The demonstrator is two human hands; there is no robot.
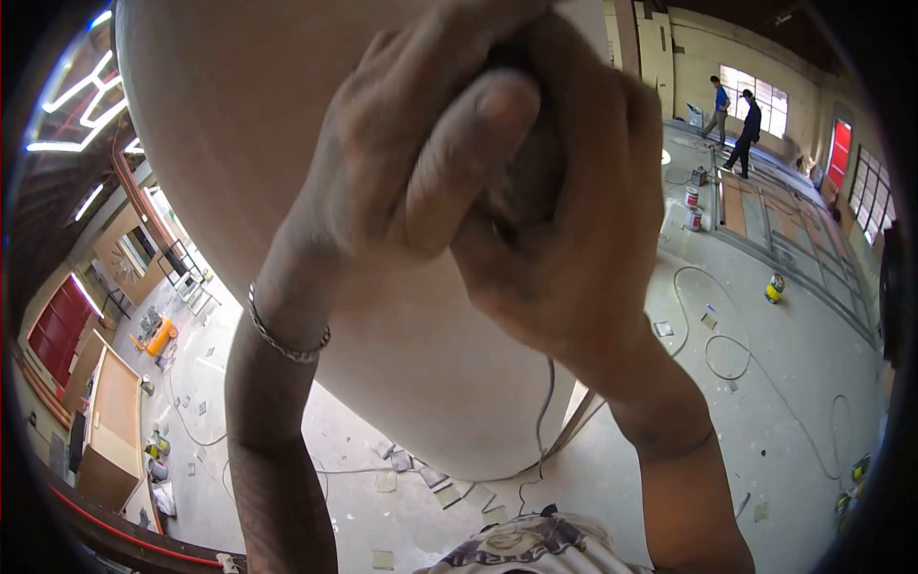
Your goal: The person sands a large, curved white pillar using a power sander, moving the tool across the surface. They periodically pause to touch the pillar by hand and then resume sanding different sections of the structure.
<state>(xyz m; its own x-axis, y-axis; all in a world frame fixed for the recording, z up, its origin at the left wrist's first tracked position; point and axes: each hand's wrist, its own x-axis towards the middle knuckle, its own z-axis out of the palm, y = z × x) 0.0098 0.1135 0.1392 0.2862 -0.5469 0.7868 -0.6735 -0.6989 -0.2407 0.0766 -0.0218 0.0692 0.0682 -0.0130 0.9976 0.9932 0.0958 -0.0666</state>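
Observation:
Raised high in front of me, both my hands are wrapped round a dark corded power tool (pixel 537 182); its kind is mostly hidden by the fingers. My left hand (pixel 392 153), with a chain bracelet at the wrist, closes on it from the left, thumb across the front. From the right, my right hand (pixel 602 210) grips it, slightly blurred. A thin grey cord (pixel 546 421) hangs below the right hand. Behind the hands rises a large, smooth, pale curved panel (pixel 229 124). Whether the tool touches the panel is hidden.
Small grey squares (pixel 448 495) and looping cables (pixel 727 357) lie on the dusty floor (pixel 688 459). Paint cans (pixel 693 218) and a metal frame (pixel 765 239) are at right, with two people beyond. An orange compressor (pixel 158 337) and wooden box (pixel 113 411) stand left.

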